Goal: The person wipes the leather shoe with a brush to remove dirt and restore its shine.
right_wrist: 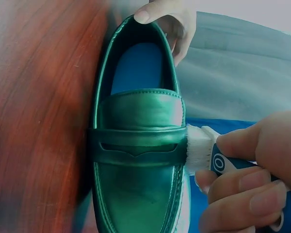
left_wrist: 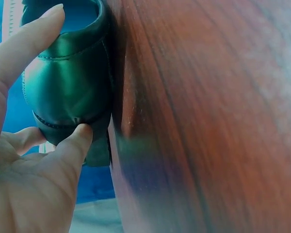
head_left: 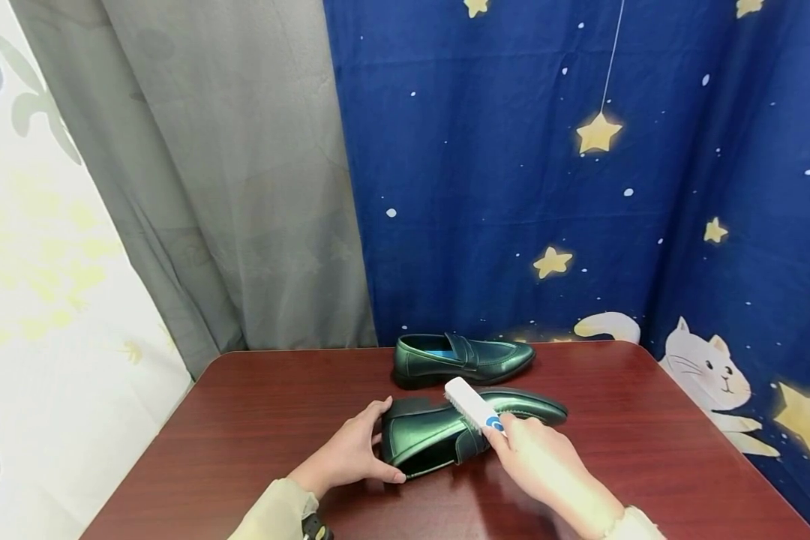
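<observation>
A dark green loafer (head_left: 412, 435) lies on its side on the table, its opening turned towards me. At its heel my left hand (head_left: 351, 454) holds it, the thumb at the opening's rim and the fingers round the back. My right hand (head_left: 543, 457) grips the blue-and-white handle of a brush (head_left: 469, 403). In the right wrist view the brush's white bristles (right_wrist: 199, 148) touch the loafer's side beside the strap (right_wrist: 136, 151). The left wrist view shows the heel (left_wrist: 68, 87) close up, fingertips pressed against it.
A matching loafer (head_left: 472, 360) stands upright behind the first, its toe to the right, with a blue insole. Both are on a reddish-brown wooden table (head_left: 283, 405). Behind its far edge hang a grey curtain (head_left: 243, 187) and a blue star-patterned curtain (head_left: 486, 187).
</observation>
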`<state>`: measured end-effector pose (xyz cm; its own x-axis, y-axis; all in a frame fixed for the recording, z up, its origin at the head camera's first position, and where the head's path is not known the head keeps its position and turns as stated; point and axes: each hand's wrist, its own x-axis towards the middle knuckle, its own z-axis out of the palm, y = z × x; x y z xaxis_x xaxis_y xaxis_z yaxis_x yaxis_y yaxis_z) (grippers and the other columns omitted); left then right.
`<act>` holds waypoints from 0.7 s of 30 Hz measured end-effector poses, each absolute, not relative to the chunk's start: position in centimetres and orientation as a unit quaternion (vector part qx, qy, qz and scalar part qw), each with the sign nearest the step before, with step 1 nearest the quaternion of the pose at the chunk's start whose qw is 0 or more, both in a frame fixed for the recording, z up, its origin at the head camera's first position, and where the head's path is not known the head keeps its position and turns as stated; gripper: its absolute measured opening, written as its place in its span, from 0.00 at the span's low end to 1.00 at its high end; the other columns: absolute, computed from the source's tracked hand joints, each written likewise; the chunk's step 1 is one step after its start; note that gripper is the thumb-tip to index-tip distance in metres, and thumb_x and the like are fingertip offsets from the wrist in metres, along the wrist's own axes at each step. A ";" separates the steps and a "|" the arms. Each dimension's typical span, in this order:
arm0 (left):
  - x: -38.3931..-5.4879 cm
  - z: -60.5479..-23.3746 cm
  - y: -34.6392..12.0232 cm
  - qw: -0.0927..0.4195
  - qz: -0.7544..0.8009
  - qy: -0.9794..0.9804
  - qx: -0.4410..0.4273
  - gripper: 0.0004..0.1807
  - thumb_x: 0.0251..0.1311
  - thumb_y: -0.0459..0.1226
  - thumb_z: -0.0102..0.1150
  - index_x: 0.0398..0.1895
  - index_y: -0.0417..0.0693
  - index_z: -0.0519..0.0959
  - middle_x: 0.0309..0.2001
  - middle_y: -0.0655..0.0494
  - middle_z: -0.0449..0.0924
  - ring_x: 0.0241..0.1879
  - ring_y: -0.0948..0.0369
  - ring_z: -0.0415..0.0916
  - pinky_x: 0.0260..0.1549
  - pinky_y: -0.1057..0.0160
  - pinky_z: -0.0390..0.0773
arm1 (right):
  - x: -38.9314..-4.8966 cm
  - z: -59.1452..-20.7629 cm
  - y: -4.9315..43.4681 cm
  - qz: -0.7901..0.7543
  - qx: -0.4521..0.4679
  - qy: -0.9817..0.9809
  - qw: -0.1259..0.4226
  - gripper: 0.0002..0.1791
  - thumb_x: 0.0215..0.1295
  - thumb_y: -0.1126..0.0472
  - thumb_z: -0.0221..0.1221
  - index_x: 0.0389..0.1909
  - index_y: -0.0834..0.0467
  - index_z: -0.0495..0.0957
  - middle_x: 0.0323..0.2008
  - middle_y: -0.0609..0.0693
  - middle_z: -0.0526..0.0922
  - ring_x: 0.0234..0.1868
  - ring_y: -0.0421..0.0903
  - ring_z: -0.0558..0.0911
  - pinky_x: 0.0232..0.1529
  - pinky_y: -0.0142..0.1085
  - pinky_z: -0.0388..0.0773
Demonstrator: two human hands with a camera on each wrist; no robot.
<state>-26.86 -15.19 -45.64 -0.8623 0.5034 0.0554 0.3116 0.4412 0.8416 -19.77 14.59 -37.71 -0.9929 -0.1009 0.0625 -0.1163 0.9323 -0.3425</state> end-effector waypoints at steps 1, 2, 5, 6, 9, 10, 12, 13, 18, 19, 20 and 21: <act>-26.9 -45.6 -15.2 0.101 0.469 0.844 0.242 0.67 0.38 0.42 0.86 0.79 0.37 0.50 0.74 0.44 0.60 0.72 0.51 0.65 0.61 0.56 0.75 | -19.8 -37.7 14.5 0.175 0.056 -0.983 0.023 0.14 0.74 0.45 0.55 0.33 0.50 0.77 0.22 0.46 0.74 0.24 0.45 0.73 0.26 0.44 0.69; -26.9 -45.6 -15.1 0.101 0.468 0.844 0.242 0.67 0.38 0.42 0.86 0.79 0.37 0.50 0.74 0.44 0.60 0.72 0.51 0.65 0.61 0.56 0.75 | -19.7 -37.7 14.4 0.175 0.058 -0.983 0.024 0.14 0.73 0.46 0.55 0.32 0.50 0.76 0.22 0.46 0.74 0.24 0.45 0.73 0.26 0.44 0.69; -26.8 -45.5 -15.1 0.102 0.467 0.845 0.239 0.68 0.38 0.42 0.86 0.79 0.37 0.50 0.74 0.43 0.59 0.73 0.51 0.64 0.61 0.56 0.75 | -19.7 -37.6 14.0 0.173 0.064 -0.982 0.029 0.14 0.73 0.46 0.56 0.30 0.49 0.75 0.21 0.45 0.73 0.23 0.45 0.73 0.26 0.43 0.68; -26.8 -45.5 -15.1 0.102 0.467 0.846 0.238 0.68 0.38 0.42 0.86 0.79 0.37 0.50 0.74 0.43 0.59 0.73 0.51 0.64 0.61 0.56 0.75 | -19.7 -37.7 13.9 0.174 0.065 -0.982 0.031 0.14 0.73 0.47 0.57 0.29 0.49 0.75 0.21 0.45 0.73 0.23 0.45 0.73 0.26 0.43 0.68; -26.8 -45.5 -15.1 0.100 0.467 0.845 0.240 0.67 0.38 0.41 0.86 0.79 0.37 0.50 0.74 0.43 0.59 0.72 0.50 0.65 0.61 0.56 0.75 | -19.7 -37.8 13.4 0.170 0.075 -0.982 0.037 0.13 0.73 0.46 0.57 0.31 0.49 0.76 0.21 0.45 0.74 0.23 0.45 0.74 0.25 0.45 0.69; -26.8 -45.5 -15.1 0.099 0.467 0.845 0.241 0.67 0.38 0.41 0.86 0.79 0.37 0.50 0.74 0.43 0.60 0.72 0.50 0.65 0.61 0.56 0.75 | -19.7 -37.9 13.3 0.170 0.078 -0.982 0.038 0.13 0.73 0.46 0.57 0.31 0.49 0.76 0.21 0.45 0.74 0.23 0.45 0.74 0.25 0.45 0.68; -26.7 -45.5 -15.1 0.097 0.466 0.845 0.243 0.67 0.38 0.41 0.86 0.79 0.37 0.51 0.74 0.43 0.60 0.72 0.50 0.65 0.61 0.56 0.75 | -19.6 -38.0 12.9 0.169 0.084 -0.981 0.038 0.14 0.72 0.46 0.57 0.31 0.49 0.76 0.21 0.45 0.74 0.23 0.45 0.74 0.25 0.45 0.68; -26.7 -45.5 -15.1 0.096 0.466 0.845 0.244 0.67 0.38 0.41 0.86 0.79 0.37 0.51 0.74 0.42 0.60 0.72 0.50 0.65 0.61 0.56 0.76 | -19.6 -38.0 12.7 0.168 0.087 -0.981 0.037 0.14 0.72 0.46 0.57 0.30 0.49 0.76 0.21 0.45 0.73 0.23 0.45 0.73 0.24 0.44 0.68; -26.6 -45.5 -15.1 0.094 0.463 0.847 0.245 0.66 0.38 0.41 0.86 0.79 0.38 0.52 0.74 0.42 0.60 0.72 0.51 0.65 0.60 0.57 0.76 | -19.5 -38.3 11.9 0.164 0.100 -0.981 0.030 0.15 0.72 0.46 0.57 0.29 0.50 0.75 0.19 0.44 0.70 0.22 0.43 0.71 0.24 0.42 0.67; -26.6 -45.5 -15.1 0.093 0.463 0.847 0.245 0.66 0.38 0.41 0.86 0.79 0.38 0.52 0.74 0.42 0.60 0.72 0.51 0.65 0.60 0.57 0.76 | -19.5 -38.3 11.7 0.164 0.103 -0.981 0.030 0.15 0.72 0.46 0.57 0.29 0.50 0.75 0.18 0.44 0.70 0.22 0.43 0.70 0.24 0.42 0.67; -26.6 -45.5 -15.1 0.092 0.462 0.847 0.246 0.66 0.38 0.41 0.85 0.79 0.38 0.52 0.74 0.42 0.60 0.72 0.51 0.65 0.60 0.57 0.76 | -19.4 -38.4 11.6 0.163 0.105 -0.981 0.031 0.15 0.72 0.46 0.57 0.30 0.50 0.75 0.18 0.44 0.70 0.22 0.43 0.70 0.24 0.41 0.67; -26.6 -45.5 -15.1 0.091 0.462 0.847 0.246 0.66 0.38 0.41 0.85 0.79 0.38 0.52 0.74 0.42 0.60 0.72 0.51 0.65 0.60 0.57 0.76 | -19.4 -38.5 11.5 0.163 0.107 -0.980 0.032 0.15 0.73 0.46 0.57 0.30 0.50 0.75 0.18 0.44 0.70 0.21 0.43 0.70 0.24 0.41 0.67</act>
<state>-26.57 -15.13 -45.48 -0.8622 0.5013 0.0723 0.3323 0.4520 0.8278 -19.42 11.45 -38.51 -0.9749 -0.2002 0.0977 -0.2211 0.9237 -0.3129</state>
